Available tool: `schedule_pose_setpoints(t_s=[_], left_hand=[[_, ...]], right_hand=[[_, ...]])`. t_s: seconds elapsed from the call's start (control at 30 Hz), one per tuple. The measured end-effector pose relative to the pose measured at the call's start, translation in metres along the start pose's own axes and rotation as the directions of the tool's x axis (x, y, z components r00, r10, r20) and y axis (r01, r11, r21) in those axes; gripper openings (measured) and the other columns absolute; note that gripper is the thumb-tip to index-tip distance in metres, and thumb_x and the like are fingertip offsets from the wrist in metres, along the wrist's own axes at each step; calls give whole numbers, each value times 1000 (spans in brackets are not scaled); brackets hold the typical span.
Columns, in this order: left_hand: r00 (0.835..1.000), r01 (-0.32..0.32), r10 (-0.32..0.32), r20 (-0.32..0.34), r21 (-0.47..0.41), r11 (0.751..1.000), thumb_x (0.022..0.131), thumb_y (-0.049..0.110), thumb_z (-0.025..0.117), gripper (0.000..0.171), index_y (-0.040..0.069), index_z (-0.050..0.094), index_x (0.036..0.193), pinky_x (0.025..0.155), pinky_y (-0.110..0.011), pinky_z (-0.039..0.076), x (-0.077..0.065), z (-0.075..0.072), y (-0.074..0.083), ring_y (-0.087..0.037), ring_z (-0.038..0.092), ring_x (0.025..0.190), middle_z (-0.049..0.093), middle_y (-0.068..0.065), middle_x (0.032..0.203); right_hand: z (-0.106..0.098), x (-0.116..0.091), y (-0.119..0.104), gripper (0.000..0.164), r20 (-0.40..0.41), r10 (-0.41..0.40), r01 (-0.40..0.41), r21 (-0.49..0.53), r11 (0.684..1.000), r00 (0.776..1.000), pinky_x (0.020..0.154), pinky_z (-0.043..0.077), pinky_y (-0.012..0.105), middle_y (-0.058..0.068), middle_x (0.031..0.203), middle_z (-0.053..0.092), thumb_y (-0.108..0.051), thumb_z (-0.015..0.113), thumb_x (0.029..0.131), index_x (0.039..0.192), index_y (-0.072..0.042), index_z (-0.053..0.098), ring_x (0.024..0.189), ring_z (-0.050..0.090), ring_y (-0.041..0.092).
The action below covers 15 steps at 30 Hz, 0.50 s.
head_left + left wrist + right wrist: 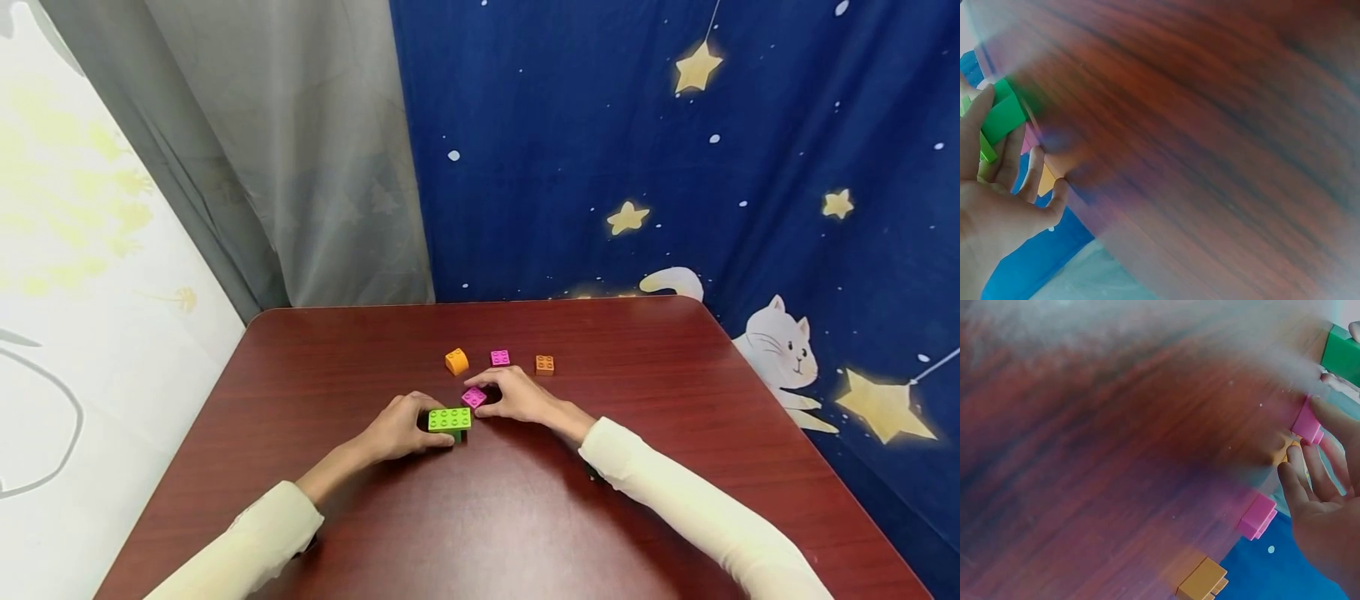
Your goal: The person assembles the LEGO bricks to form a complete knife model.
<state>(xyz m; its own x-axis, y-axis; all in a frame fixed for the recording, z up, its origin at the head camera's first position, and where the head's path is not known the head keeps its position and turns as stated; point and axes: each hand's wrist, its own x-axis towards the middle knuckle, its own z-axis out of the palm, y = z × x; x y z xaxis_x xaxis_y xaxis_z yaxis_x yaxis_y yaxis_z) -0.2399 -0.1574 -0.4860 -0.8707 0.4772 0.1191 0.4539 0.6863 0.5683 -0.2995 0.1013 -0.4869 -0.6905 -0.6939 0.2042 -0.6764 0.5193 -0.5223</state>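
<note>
My left hand (pixel 399 429) grips a stack of toy building bricks by its left end. On top is a lime green brick (pixel 450 419) with two rows of studs, and under it sits a darker green brick (pixel 1005 114), partly hidden by the fingers. Just to the right, my right hand (pixel 522 395) pinches a small square magenta brick (pixel 474 397) between thumb and fingers, its studs facing up. In the right wrist view that magenta brick (pixel 1308 422) shows at the thumb tip, with the other fingers spread beyond it. A short gap separates the two hands' bricks.
Behind the hands on the dark red wooden table (pixel 330 358) lie a yellow-orange brick (pixel 456 362) with a curved side, a second magenta brick (pixel 500 357) and an orange square brick (pixel 544 365). A blue star-patterned curtain (pixel 540 167) hangs past the far edge.
</note>
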Motion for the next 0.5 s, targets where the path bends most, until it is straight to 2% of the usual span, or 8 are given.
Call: schedule_pose_setpoints(t_s=[0.23,0.5], left_hand=[[1000,2,-2,11,9,1000,81,36,91,38,14,78,109,91,-39,51,-1,1,2,-16,63,105,73,5,105],[1000,-12,12,11,-5,1000,83,41,89,46,18,74,120,86,-36,51,-4,1,1,-12,62,97,72,5,109]], right_hand=[[-1,0,2,37,26,17,-18,36,999,1000,93,55,37,3,116,74,-17,87,87,122,-12,77,105,67,18],[-7,-6,1,35,0,26,-26,32,999,1000,92,56,39,1,115,75,-23,88,86,118,-13,77,104,69,18]])
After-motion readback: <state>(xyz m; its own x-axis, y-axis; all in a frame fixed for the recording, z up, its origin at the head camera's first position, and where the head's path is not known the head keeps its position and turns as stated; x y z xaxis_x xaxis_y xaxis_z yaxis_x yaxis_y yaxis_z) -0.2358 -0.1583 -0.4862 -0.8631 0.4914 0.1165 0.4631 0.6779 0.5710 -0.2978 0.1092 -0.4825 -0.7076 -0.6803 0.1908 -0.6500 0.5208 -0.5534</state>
